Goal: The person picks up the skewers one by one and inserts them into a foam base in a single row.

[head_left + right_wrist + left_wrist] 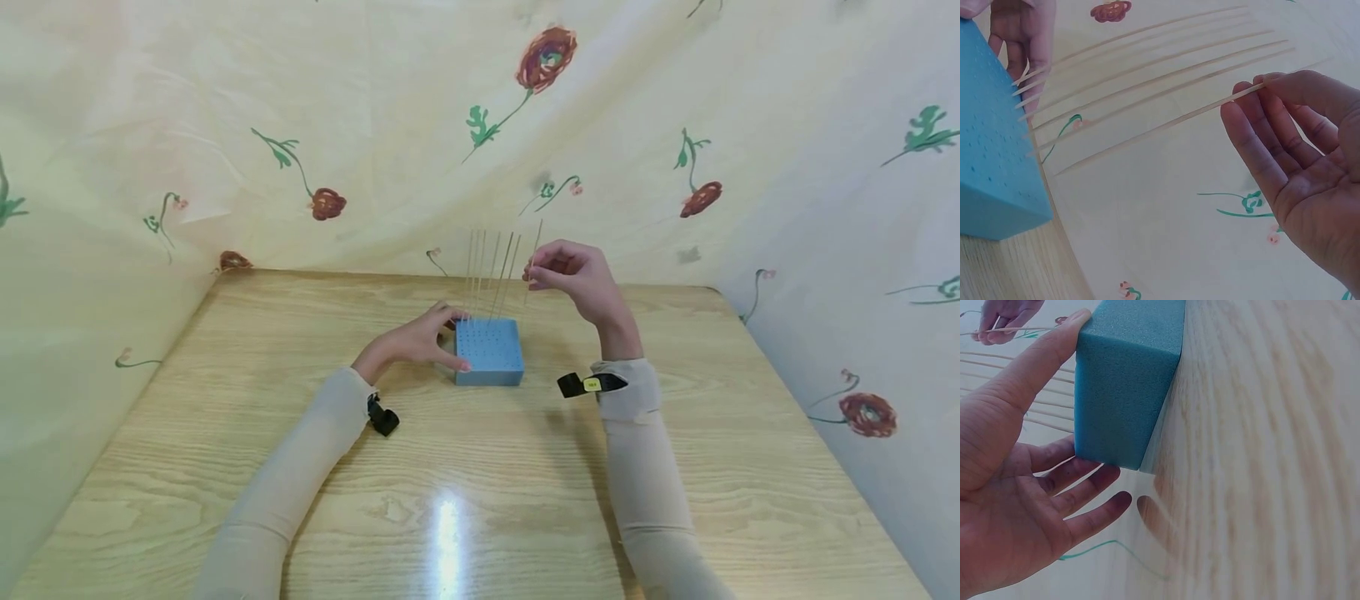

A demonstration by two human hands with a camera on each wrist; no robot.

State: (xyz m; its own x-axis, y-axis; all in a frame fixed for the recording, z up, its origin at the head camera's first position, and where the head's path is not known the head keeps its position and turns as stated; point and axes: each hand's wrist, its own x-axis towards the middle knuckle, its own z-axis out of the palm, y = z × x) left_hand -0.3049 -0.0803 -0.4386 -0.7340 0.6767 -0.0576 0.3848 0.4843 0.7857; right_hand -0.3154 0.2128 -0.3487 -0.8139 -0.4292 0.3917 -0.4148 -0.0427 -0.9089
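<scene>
A blue foam block (491,354) with rows of small holes in its top sits on the table. Several thin wooden skewers (503,275) stand upright along its far edge, some leaning slightly. My left hand (420,337) holds the block from its left side, thumb on the near corner and fingers at the far side, as the left wrist view also shows. Above and right of the block, my right hand (581,279) pinches another skewer (1166,122) between thumb and fingertips. This skewer's lower tip hangs apart from the block, beside the row of standing ones.
The wood-grain table (420,475) runs back to a flower-printed cloth (420,108) hanging behind and at both sides. Black wrist cameras are strapped over both sleeves. A bright light reflection lies on the near part of the table.
</scene>
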